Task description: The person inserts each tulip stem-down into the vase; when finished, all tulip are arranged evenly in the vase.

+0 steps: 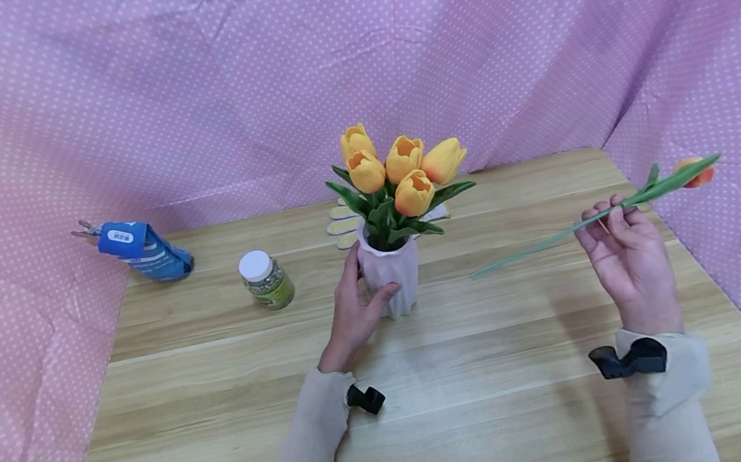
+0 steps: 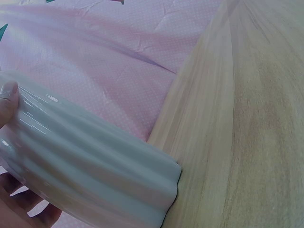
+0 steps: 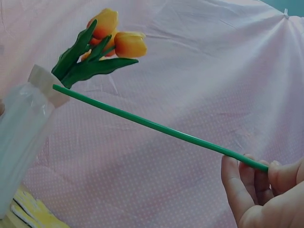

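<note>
A white fluted vase point(image 1: 391, 272) stands on the wooden table, with several yellow-orange tulips point(image 1: 406, 159) and their green leaves in its mouth. My left hand point(image 1: 354, 311) grips the vase's side, thumb across the front and fingers round the left; the left wrist view shows the vase point(image 2: 90, 147) close up, its base at the tabletop. Off to the right, my right hand point(image 1: 628, 253) pinches a single tulip by its green stem point(image 3: 142, 121) between thumb and fingers. That tulip's orange bloom point(image 1: 699, 172) points right, and the stem's bare end points left toward the vase.
A jar with a white lid point(image 1: 267, 279) stands left of the vase. Farther left is a blue pouch point(image 1: 145, 248) with metal tips sticking out. Behind the vase lies a white-and-yellow glove point(image 1: 343, 226). Pink dotted cloth point(image 1: 242, 81) hangs round the table's back and sides.
</note>
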Demonstrator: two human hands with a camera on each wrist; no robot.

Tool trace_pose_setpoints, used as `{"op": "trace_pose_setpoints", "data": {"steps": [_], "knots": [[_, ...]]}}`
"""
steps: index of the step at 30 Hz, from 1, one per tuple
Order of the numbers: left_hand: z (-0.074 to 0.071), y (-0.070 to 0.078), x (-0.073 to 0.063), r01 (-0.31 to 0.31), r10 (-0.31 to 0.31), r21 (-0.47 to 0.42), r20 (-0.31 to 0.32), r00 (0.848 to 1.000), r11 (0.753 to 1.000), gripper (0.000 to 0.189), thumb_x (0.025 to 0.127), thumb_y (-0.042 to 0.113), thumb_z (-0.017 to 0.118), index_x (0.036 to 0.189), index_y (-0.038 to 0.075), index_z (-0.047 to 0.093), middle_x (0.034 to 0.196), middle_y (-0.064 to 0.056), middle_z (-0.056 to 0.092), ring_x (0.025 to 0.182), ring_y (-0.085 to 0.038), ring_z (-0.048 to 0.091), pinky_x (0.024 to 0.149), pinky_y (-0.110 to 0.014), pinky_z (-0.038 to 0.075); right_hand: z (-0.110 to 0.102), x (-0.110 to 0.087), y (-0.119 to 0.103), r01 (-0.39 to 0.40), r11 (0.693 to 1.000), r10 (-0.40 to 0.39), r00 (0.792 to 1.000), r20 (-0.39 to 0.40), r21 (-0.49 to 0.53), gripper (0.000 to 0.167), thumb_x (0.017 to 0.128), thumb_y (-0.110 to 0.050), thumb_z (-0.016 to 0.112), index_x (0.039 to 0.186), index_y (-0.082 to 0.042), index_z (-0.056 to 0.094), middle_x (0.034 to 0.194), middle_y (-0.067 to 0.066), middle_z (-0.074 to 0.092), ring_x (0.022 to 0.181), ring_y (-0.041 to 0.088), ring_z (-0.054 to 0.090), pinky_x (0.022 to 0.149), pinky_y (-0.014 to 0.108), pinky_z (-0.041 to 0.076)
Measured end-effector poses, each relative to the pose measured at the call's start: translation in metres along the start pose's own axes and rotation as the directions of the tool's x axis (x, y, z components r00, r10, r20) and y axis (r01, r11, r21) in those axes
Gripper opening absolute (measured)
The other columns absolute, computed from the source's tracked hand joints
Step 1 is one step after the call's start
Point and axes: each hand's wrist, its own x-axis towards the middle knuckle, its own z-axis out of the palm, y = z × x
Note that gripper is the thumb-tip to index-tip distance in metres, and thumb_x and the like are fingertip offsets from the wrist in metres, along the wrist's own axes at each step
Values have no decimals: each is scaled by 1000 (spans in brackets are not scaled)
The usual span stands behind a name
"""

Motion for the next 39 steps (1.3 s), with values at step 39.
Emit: {"op": "trace_pose_setpoints", "data": {"steps": [39], "knots": [[1, -1, 1, 3, -3, 6, -3, 1000, 1000, 105, 83, 73, 58, 157, 6, 26, 146, -18, 52, 128, -36, 56, 108, -57, 46, 74, 14, 85, 268, 936, -286, 957, -50, -227, 7, 93, 5, 58, 99, 5, 54, 88, 17, 63, 79, 28, 69, 71, 41, 64]]}}
